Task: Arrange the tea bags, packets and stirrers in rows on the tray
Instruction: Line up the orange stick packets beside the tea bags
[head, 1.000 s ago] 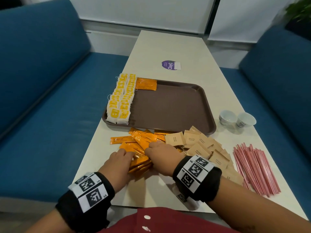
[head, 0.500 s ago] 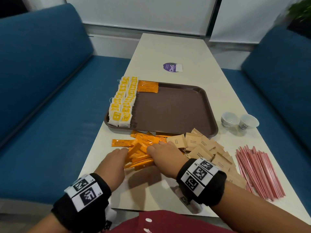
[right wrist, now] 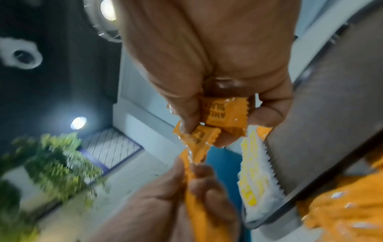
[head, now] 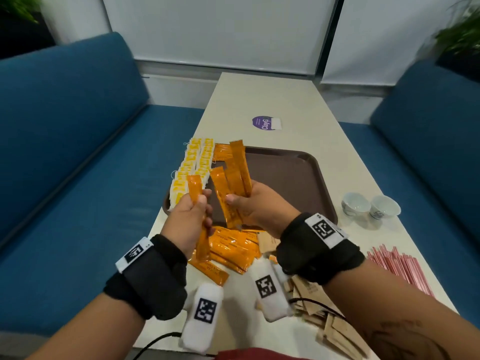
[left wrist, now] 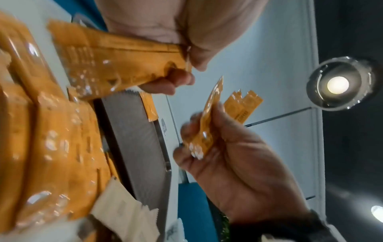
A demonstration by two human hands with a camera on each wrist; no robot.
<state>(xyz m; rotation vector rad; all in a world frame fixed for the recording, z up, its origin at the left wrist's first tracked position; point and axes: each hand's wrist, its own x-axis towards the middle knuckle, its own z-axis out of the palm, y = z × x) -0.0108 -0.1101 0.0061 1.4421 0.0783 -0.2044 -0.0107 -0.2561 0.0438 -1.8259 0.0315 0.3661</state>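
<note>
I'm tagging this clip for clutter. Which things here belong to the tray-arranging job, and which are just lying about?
Belongs to the job:
tray
yellow tea bags
orange packets
tan packets
pink stirrers
left hand and right hand, each holding orange packets

Just lying about:
two white cups
purple sticker

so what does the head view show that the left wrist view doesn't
Only the head view shows the two small cups, the red stirrers, the purple sticker and the rows of yellow tea bags. Only the left wrist view shows the ceiling lamp. Both show the left hand holding an orange packet, the right hand holding several, the loose pile and the brown tray.
</note>
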